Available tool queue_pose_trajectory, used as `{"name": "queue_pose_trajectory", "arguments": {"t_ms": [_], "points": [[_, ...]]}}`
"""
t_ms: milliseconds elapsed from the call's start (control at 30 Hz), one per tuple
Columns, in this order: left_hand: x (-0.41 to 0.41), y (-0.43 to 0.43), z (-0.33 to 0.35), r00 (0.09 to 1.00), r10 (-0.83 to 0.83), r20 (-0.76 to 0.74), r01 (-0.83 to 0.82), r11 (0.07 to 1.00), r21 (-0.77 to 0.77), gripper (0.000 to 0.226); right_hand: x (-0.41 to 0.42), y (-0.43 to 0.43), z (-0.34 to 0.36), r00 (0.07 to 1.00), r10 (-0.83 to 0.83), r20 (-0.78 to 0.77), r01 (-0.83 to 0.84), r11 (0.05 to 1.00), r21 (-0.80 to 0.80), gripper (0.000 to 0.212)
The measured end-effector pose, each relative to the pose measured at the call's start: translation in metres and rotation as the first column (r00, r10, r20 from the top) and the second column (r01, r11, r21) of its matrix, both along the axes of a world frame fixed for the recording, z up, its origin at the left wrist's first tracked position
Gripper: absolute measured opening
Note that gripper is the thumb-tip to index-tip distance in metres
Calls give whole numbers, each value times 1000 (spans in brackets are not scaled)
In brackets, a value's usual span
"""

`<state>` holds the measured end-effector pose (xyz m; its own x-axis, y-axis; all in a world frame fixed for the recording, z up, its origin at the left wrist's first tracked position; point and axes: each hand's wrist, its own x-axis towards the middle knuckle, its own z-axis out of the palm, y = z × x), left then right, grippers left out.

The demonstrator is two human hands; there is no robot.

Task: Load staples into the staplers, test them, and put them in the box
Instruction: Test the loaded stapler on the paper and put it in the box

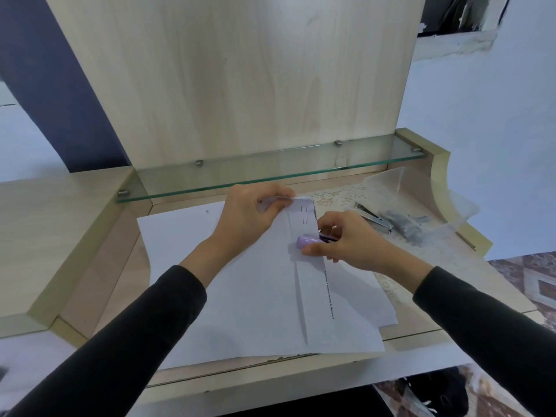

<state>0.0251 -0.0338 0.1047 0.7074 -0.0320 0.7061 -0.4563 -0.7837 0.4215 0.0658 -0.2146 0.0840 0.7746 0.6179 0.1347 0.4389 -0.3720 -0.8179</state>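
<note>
Clasping the purple stapler [305,241] on the folded paper [302,219], the right grip [346,240] faces the left grip [249,213], which pinches the paper's far end.

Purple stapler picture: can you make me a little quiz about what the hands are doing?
1. True or false: the right hand holds the purple stapler.
2. What does the left hand pinch? A the folded paper, B the glass shelf, C the clear bag.
3. Fill in: the metal stapler lies on the person's ___ side of the purple stapler.

Key: 1 true; 2 A; 3 right.
</note>
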Motion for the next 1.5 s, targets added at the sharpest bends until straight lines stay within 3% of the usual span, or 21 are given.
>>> {"name": "queue_pose_trajectory", "arguments": {"t_ms": [533,933,1133,1500], "points": [[-2,0,1,998,-41,-53,44,998,48,12,1,-2,-2,999,-4,43,3,1000,25,24],[-3,-3,-1,997,-61,-57,62,998,22,12,1,3,-5,972,-16,236,24,999,-30,49],[-2,2,-2,997,-48,-64,51,997,49,13,2,-2,-8,991,-14,136,15,1000,-7,28],[-3,4,-2,998,-48,-45,50,998,36,11,2,-2,-7,980,-12,197,18,999,-26,25]]}}
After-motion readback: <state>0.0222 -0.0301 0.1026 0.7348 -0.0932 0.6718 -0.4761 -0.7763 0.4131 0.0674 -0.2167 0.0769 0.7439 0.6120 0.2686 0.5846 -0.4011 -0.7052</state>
